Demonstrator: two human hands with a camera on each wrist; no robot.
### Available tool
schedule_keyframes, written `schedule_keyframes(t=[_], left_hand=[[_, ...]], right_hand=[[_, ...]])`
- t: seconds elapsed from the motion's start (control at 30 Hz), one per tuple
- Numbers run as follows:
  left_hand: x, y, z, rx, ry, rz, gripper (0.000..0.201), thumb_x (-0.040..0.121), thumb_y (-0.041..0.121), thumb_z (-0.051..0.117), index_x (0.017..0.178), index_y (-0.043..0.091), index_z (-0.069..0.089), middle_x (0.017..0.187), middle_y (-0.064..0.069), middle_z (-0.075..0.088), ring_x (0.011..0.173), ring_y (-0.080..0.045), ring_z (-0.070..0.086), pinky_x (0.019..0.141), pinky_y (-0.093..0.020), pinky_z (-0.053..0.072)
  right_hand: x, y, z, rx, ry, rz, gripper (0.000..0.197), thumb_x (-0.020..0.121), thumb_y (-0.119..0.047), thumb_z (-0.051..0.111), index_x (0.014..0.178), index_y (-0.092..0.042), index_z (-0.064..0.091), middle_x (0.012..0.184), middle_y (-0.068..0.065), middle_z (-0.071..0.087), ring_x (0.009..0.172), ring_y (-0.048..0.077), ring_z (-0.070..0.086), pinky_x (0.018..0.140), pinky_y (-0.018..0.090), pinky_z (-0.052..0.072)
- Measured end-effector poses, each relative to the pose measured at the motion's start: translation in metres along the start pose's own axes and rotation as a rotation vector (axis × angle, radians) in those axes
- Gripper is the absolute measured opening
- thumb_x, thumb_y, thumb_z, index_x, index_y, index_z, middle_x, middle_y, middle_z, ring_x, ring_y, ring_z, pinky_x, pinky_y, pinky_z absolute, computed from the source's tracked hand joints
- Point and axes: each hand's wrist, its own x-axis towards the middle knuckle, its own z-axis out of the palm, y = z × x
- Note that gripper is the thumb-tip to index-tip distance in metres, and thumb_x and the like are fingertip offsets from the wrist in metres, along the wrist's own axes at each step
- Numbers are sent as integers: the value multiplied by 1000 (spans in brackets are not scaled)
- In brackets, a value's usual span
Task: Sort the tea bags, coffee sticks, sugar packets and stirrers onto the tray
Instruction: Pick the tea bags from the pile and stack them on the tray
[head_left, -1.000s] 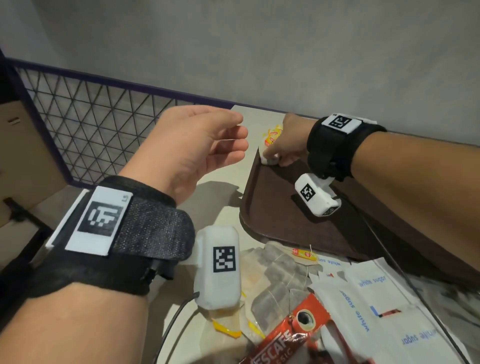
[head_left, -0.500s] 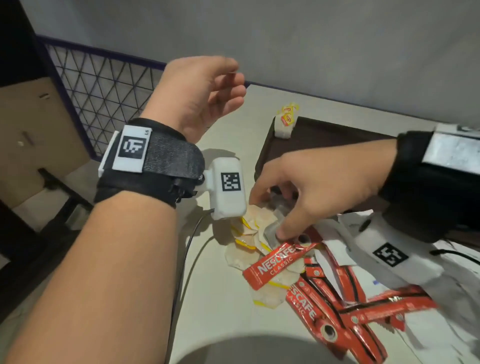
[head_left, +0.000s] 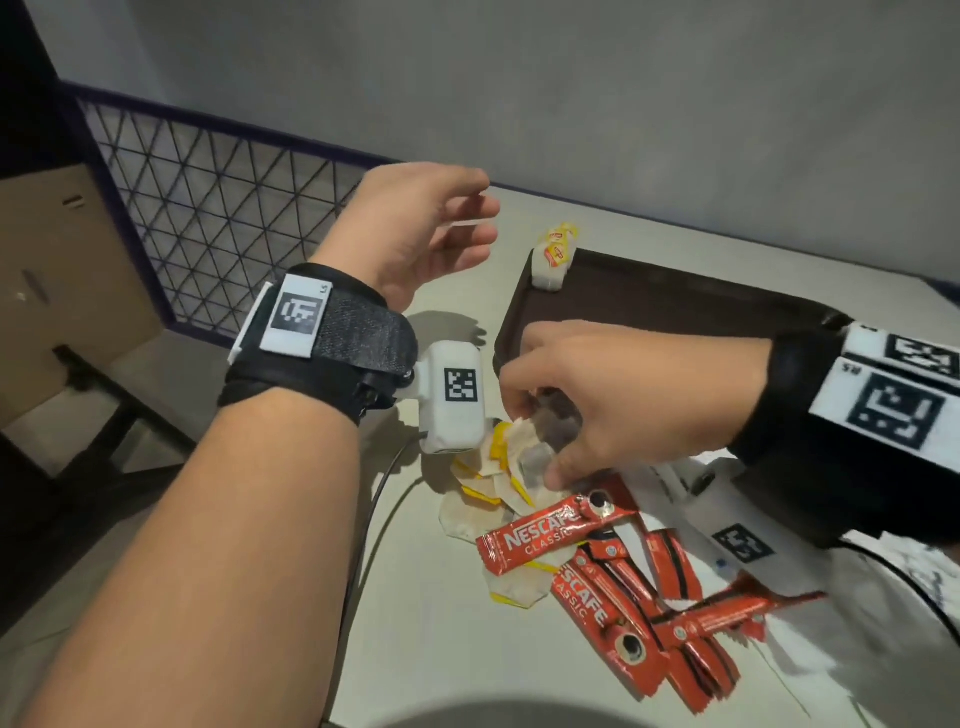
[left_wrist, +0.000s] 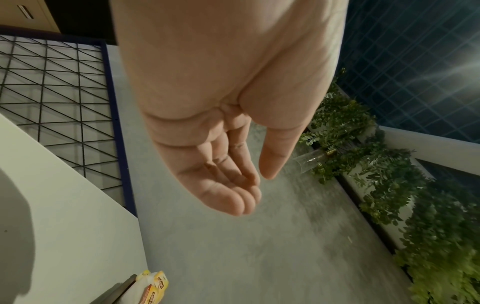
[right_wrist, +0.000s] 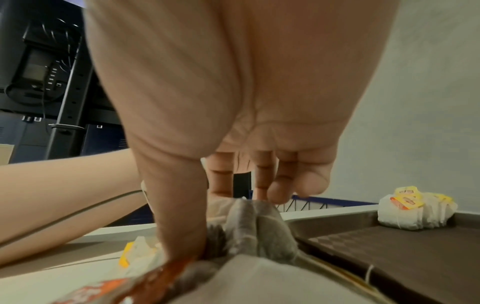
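Tea bags lie in a loose heap on the tabletop, directly beneath the fingers of the right hand. Thumb and forefinger curl down and pinch one grey bag at the top of the heap. The tray lies just beyond those fingers, its near rim touching the heap; a stack of sorted bags stands in its far corner, so the carry likely runs forward and slightly left. Coffee sticks fan out on the wrist side of the pinch. The left hand hovers above the tabletop, fingers relaxed, holding nothing, farther from the heap.
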Motion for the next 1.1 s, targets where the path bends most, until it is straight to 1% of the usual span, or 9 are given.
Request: schedule_keyframes(t=[0.1,0.23,0.4,0.53,0.63,0.73,0.83,0.93,1.1], left_hand=[[1,0,3,12,-10,-9,20,96,17,69,113,6,68,82,-3,74,69,-19,68,67,-28,60],[1,-1,5,28,-29,-18,33,96,19,70,124,1,66,90,-6,75,71,-20,70,67,-29,60],[-2,3,13,-11,-103,-27,27,97,24,68,116,6,68,99,-9,76,81,-24,75,70,-30,60],[-12,7,28,5,-284,-93,43,98,48,61,122,12,66,117,-9,76,102,-24,76,76,-34,62],[-22,3,40,-26,-465,-167,64,88,60,61,135,16,60,133,-9,69,105,-20,73,70,-31,60],[-29,-4,49,-82,-562,-247,73,83,55,65,141,12,54,122,-11,70,96,-23,72,73,-38,63],[-33,-10,55,-61,-644,-282,52,88,45,63,126,9,65,110,-13,69,96,-29,68,92,-54,60],[-33,-16,61,-94,-687,-363,42,90,33,62,122,7,66,100,-14,69,91,-27,67,96,-54,58],[-29,-23,66,-311,-621,-464,49,93,14,55,140,0,54,138,-28,61,117,-37,66,100,-54,55]], right_hand=[[-8,2,0,14,41,-12,35,78,-53,80,97,-38,55,107,-19,47,99,3,43,75,20,44],[-16,7,2,184,56,4,33,77,-47,84,83,-28,57,91,-10,61,82,9,56,67,30,49],[-32,33,2,830,180,2,26,73,-24,89,84,-13,68,86,8,75,76,29,70,72,46,58],[-37,59,1,1324,452,23,45,67,-20,82,99,8,64,89,16,73,75,25,65,65,34,52],[-35,62,4,1550,523,29,47,73,-20,77,110,6,64,94,16,73,77,24,67,62,29,55],[-30,61,8,1538,536,62,40,78,-21,75,107,4,64,94,18,72,78,27,68,62,29,55],[-29,58,8,1490,589,77,38,78,-19,75,103,8,64,92,19,73,79,27,68,64,30,58],[-27,56,5,1375,656,98,29,77,-20,78,98,-2,70,93,21,74,82,31,72,71,37,61],[-23,57,7,899,796,254,35,78,-33,86,105,-31,64,94,-5,73,82,9,71,74,34,59]])
